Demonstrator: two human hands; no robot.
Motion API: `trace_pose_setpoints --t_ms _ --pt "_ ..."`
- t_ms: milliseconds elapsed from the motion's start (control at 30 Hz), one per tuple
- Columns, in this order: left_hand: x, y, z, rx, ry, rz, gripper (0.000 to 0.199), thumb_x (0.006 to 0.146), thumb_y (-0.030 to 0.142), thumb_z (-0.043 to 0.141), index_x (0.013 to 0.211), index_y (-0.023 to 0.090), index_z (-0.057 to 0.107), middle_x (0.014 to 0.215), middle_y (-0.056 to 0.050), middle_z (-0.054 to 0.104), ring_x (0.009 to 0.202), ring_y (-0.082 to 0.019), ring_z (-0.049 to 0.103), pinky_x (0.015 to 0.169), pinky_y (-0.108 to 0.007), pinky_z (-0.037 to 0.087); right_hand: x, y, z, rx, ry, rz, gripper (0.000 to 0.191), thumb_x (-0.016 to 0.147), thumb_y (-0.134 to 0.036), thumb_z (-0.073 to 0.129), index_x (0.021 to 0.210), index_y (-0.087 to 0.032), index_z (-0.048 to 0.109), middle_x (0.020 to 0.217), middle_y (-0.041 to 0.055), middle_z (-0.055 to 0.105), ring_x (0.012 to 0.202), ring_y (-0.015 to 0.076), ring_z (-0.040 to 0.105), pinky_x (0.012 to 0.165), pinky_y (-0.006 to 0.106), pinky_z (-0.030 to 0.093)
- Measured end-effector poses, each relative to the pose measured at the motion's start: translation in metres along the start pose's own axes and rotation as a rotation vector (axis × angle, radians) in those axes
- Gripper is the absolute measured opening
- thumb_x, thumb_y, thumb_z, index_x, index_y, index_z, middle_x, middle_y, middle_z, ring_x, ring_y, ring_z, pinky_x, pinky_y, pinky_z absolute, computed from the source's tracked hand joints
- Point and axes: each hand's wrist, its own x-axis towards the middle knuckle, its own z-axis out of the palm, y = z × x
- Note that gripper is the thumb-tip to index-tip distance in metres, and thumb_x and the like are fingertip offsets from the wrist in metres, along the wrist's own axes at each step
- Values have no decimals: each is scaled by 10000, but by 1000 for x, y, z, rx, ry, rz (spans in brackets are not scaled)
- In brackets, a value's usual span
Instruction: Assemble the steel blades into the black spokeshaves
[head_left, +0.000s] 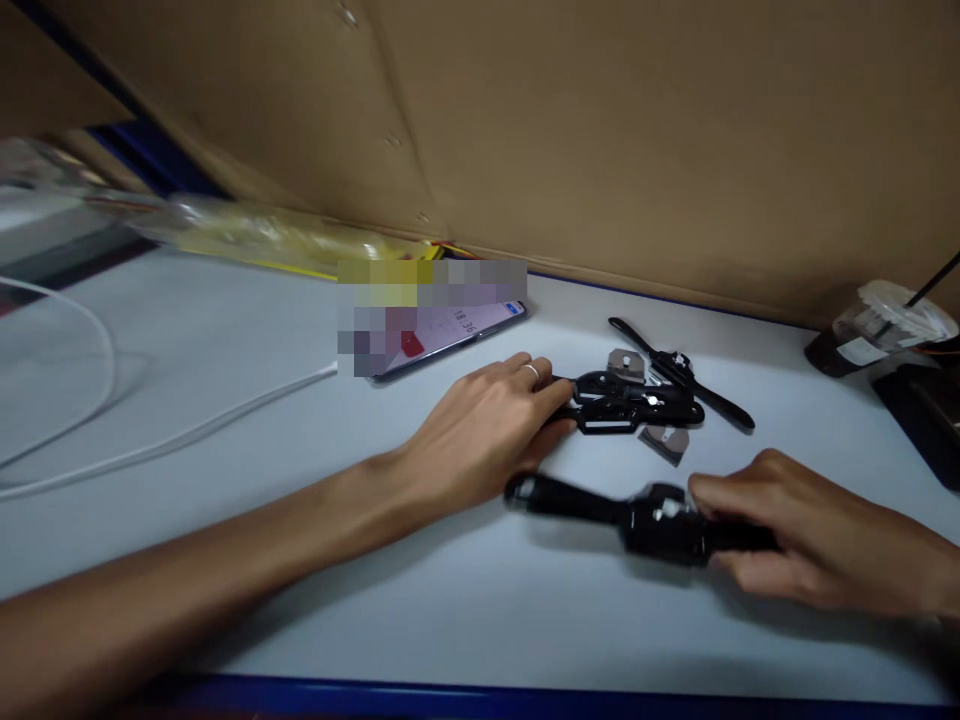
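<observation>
My right hand (810, 535) is closed round one handle of a black spokeshave (664, 525), held over the near part of the table and a little blurred. Its other handle points left. My left hand (487, 415) has its fingers curled on the left ends of two black spokeshave bodies (611, 412), which lie side by side; the fingertips are partly hidden. Beside these lie a grey metal blade (625, 364) at the back and another grey blade (666, 442) in front. Behind them, a further black spokeshave (679, 368) rests at a slant.
A phone (450, 335) with its screen lit lies beyond my left hand. A white cable (187, 440) crosses the left side. Plastic-wrapped yellow material (270, 235) lies along the cardboard wall (600, 140). A lidded drink cup (874, 330) with a straw stands at the right.
</observation>
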Motion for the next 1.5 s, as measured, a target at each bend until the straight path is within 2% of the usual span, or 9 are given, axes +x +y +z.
trace_pose_setpoints --t_ms 133,367,500,633,933,1133,1300,1400,1500 --pt "4 -6 3 -30 2 -11 183 1004 282 536 998 162 674 953 -83 629 830 -244 590 694 -363 473 -2 -9 7 -56 -105 5 242 792 -38 681 854 -242 565 810 -45 672 806 161 623 666 233 417" --pt "-2 3 2 -259 200 134 227 1044 232 471 1101 147 673 1050 -104 629 953 -250 570 832 -411 501 11 -4 8 -69 -60 133 123 857 -177 658 807 -229 558 728 -25 600 663 149 547 596 253 353" --pt "-11 16 -5 -371 194 255 226 1059 208 463 1077 147 680 962 -72 626 872 -210 556 788 -352 493 14 3 5 -98 34 250 121 896 -279 649 997 -235 599 714 -34 591 565 134 482 557 261 304" --pt "-15 24 -5 -183 156 331 275 1064 319 486 1144 134 672 1017 -105 623 917 -258 572 787 -385 521 12 10 3 -209 106 328 219 951 -375 615 1126 -245 635 767 7 653 622 176 559 587 277 326" --pt "-14 23 1 -106 125 287 259 1040 252 505 1202 116 654 1137 -140 618 989 -290 566 810 -435 556 10 11 10 -214 104 212 459 1012 -301 532 1468 -324 493 836 -13 735 616 166 617 604 276 369" --pt "-15 23 1 -92 131 308 255 1054 226 468 1164 121 673 1064 -121 636 942 -272 558 787 -412 534 10 16 20 -338 174 199 695 998 -392 580 1615 -190 334 784 28 728 597 192 614 583 296 383" --pt "-15 23 -1 -141 81 330 226 1040 279 542 1170 151 675 1009 -91 622 916 -255 563 796 -394 508 4 11 17 -427 185 109 521 997 -393 604 1489 -263 491 916 31 777 690 229 706 610 324 406" --pt "-17 25 1 -173 60 351 244 1015 306 605 1190 144 659 1005 -87 622 909 -250 571 790 -380 506 6 5 16 -575 332 63 342 1019 -427 564 1263 -211 666 964 84 763 698 261 705 594 351 414" --pt "-18 28 3 -155 69 342 270 998 313 638 1196 130 644 1016 -92 630 910 -253 575 793 -382 507 16 1 21 -577 472 -31 270 1057 -306 497 1097 -160 720 928 99 734 776 261 694 618 354 452"
